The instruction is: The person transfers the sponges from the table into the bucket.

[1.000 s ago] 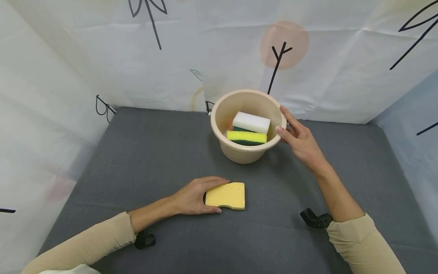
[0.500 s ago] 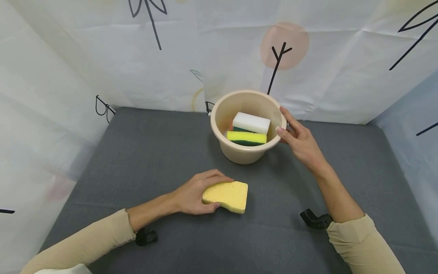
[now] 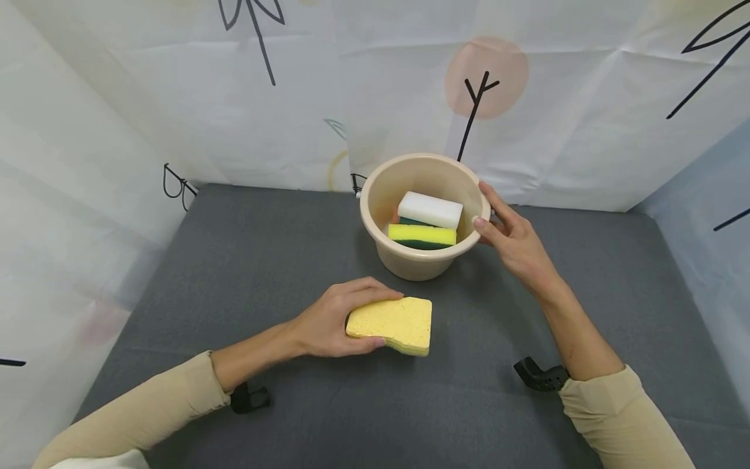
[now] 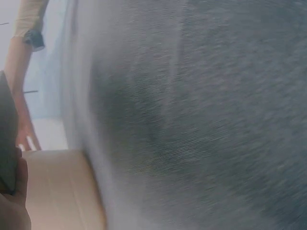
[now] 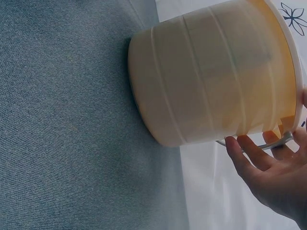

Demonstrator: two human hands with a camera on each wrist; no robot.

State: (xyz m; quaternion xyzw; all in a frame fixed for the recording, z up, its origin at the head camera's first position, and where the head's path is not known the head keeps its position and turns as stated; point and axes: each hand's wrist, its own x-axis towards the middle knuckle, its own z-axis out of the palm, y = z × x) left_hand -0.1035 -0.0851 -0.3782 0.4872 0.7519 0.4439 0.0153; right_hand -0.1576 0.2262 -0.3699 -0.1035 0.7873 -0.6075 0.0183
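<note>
My left hand (image 3: 340, 319) grips a yellow sponge (image 3: 401, 322) with notched sides, fingers along its far edge and thumb along the near one. The sponge is raised over the dark table, in front of the bucket. A beige bucket (image 3: 413, 266) stands upright toward the back. My right hand (image 3: 515, 244) holds the bucket's right rim, thumb over the lip and fingers outside against the wall. Inside the bucket lie a white sponge (image 3: 430, 210) and a bright yellow sponge (image 3: 422, 234) with a dark green side. In the right wrist view, fingers touch the bucket wall (image 5: 201, 72) near its handle (image 5: 268, 143).
A dark grey cloth (image 3: 263, 247) covers the table. White printed sheets (image 3: 263, 130) hang close behind it and along both sides. A black wrist mount sits on each forearm, the right one (image 3: 540, 376) jutting out over the table.
My left hand has lifted the yellow sponge off the table and carried it slightly right and toward the bucket. The right hand and the bucket have stayed in place.
</note>
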